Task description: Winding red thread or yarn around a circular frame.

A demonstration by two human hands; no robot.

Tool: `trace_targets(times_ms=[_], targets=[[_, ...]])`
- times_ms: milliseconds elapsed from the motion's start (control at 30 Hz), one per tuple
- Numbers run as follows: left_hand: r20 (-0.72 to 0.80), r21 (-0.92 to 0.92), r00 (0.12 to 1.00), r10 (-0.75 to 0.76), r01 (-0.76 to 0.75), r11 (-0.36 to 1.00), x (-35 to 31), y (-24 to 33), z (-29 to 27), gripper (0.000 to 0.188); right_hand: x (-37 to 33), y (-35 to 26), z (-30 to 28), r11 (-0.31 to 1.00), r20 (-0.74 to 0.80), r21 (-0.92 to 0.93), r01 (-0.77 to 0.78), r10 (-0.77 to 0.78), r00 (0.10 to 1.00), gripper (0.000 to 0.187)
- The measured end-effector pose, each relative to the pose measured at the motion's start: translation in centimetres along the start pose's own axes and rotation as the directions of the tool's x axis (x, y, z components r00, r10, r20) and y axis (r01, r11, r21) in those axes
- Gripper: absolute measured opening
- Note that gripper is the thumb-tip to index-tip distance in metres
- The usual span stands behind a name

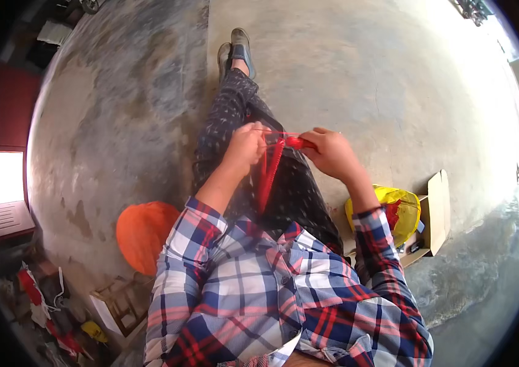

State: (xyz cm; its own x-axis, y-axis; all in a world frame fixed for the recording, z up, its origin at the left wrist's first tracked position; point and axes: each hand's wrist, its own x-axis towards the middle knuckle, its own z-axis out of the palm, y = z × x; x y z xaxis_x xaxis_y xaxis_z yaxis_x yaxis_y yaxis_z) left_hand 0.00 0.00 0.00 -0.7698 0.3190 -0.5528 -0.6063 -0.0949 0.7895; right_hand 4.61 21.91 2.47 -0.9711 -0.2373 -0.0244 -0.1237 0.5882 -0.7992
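- Far left: a dark red panel [4,107] stands above a bright white rectangle, with a pale slotted panel [4,219] just below.
- Lower left: red and white cloth [32,292] lies in a heap, a small yellow item [94,331] near it (its kind cannot be told); to the right is a wooden frame with a pale side [108,313].
- Left of the wearer: an orange rounded object [143,237] sits beside the checked left sleeve [189,235].
- Centre left: the left hand [247,145] is raised above the lap, fingers curled in and narrow, gripping red strands [284,133] that run across toward the other hand.
- Centre: a red strip [270,174], its outline partly blurred, hangs between the hands over the dark patterned trousers [226,116]; the legs are stretched out, grey shoes [241,44] at the far end.
- Centre right: the right hand [331,153] has its fingers bent closely around a red bundle [294,142], which juts toward the left hand near the strip's upper end.
- Right: a yellow bag [411,220] with red material inside stands near the right forearm, against an open cardboard box [438,211] on the concrete floor [357,73].
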Motion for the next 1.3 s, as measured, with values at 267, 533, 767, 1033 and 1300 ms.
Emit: trace_targets(times_ms=[267, 533, 767, 1033, 1300], targets=[[-0.137, 0.117, 0.969, 0.207, -0.192, 0.974, -1.8, 0.6, 0.3, 0.023, 1.9, -0.7, 5.2, 0.949, -0.233, 0.309, 0.063, 0.012, 0.972, 0.035], [0.034, -0.228, 0.997, 0.075, -0.065, 0.972, -2.6, 3.0, 1.6, 0.020, 1.9, -2.3, 2.5, 0.799, -0.328, 0.555, 0.232, -0.046, 0.943, 0.032], [0.059, -0.088, 0.994, -0.092, 0.097, 0.991, -1.8, 1.8, 1.4, 0.026, -3.8, 3.6, -8.1, -0.228, -0.235, 0.942, 0.245, 0.071, 0.969, 0.024], [0.084, -0.225, 0.990, -0.116, 0.132, 0.965, -1.8, 2.0, 0.5, 0.039, -15.0, 1.7, -6.8, 0.367, -0.123, 0.920, -0.140, 0.607, 0.785, 0.024], [0.072, -0.241, 0.997, -0.039, 0.055, 0.969, -2.6, 1.3, 0.9, 0.035, -16.8, 8.4, 1.4, 0.267, 0.100, 0.836, -0.480, 0.785, 0.611, 0.019]])
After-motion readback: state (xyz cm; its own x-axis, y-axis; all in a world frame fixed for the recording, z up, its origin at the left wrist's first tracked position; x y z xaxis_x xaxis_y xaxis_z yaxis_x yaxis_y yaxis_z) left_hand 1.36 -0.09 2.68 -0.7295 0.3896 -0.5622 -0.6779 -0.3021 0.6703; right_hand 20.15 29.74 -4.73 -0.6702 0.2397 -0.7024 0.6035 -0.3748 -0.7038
